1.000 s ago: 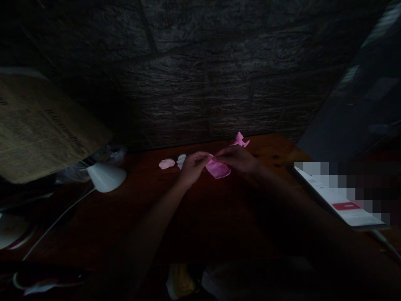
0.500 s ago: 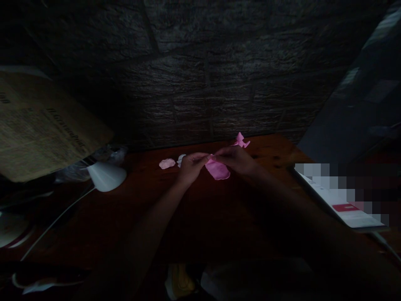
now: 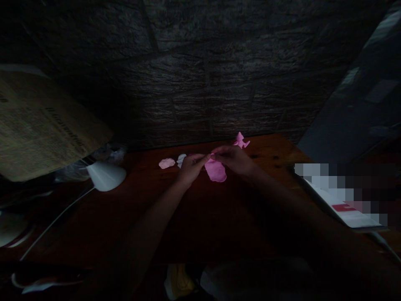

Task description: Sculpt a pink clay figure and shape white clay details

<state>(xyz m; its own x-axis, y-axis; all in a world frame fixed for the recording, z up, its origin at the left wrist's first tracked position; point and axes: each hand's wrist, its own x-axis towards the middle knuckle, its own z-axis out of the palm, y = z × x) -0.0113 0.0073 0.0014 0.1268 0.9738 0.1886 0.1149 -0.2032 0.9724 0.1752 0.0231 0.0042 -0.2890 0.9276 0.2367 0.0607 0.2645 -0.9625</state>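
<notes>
A thin, flattened sheet of pink modelling clay (image 3: pixel 216 172) hangs by its upper edge between my hands, over the brown wooden table. My left hand (image 3: pixel 189 170) pinches that edge from the left. From the right, my right hand (image 3: pixel 235 159) has its fingers closed on the same edge, the fingertips of both hands nearly meeting. Just left of my left hand lies a whitish piece (image 3: pixel 181 159), partly covered by the hand. Farther left sits a pale pink flattened piece (image 3: pixel 166 163). Behind my right hand a pointed pink shape (image 3: pixel 241 140) is partly hidden.
Dark stone-patterned wall (image 3: pixel 194 96) rises behind the table (image 3: pixel 188 221). On the left stand a white cone-shaped object (image 3: pixel 108 177) with a cable and a printed paper bag (image 3: pixel 46 129). A lit tablet-like screen (image 3: pixel 340 205) lies at the right. The scene is dim.
The lower part of the pink clay sheet has swung slightly left and down and now faces me more. Both hands keep nearly the same place and grip.
</notes>
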